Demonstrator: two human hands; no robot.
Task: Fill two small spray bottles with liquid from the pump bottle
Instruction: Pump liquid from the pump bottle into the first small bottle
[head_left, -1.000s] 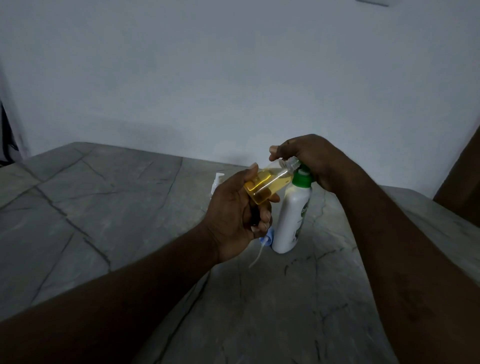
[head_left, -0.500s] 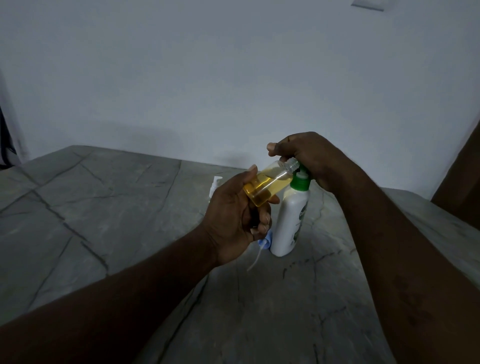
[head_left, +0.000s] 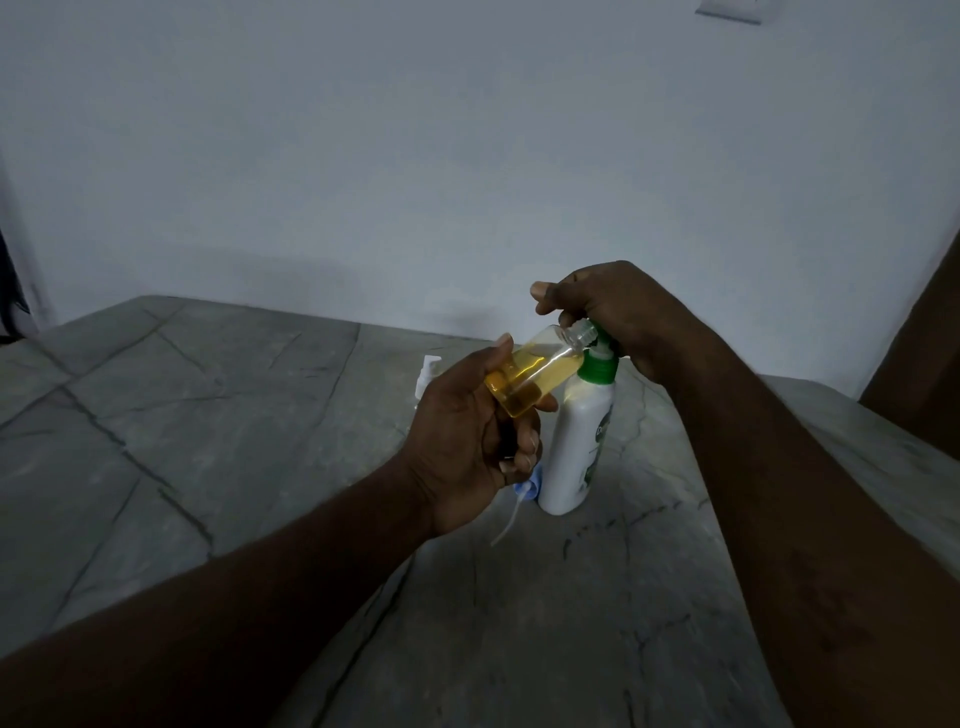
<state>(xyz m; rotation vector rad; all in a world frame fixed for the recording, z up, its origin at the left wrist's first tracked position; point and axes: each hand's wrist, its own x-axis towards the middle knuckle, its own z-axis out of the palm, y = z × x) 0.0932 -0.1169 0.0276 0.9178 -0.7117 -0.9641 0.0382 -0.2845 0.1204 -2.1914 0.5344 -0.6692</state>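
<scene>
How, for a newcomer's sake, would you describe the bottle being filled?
On the grey stone table stands a white pump bottle. Tilted at its green top, in the left hand, is a small bottle: clear, holding yellow liquid, not opaque white.

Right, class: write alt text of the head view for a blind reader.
A left hand tilts a small clear bottle of yellow liquid against the green pump, gripped by the right hand, of a white plastic bottle on a grey stone table.

I find free slab (head_left: 208, 426) left and near. Centre blocked: pump bottle (head_left: 574, 447), blue cap (head_left: 525, 489) at its base, white sprayer (head_left: 427, 370) beyond; left hand (head_left: 467, 447), spray bottle (head_left: 535, 371) and right hand (head_left: 610, 306) crowd its top. Wall (head_left: 467, 156) closes far side.
</scene>
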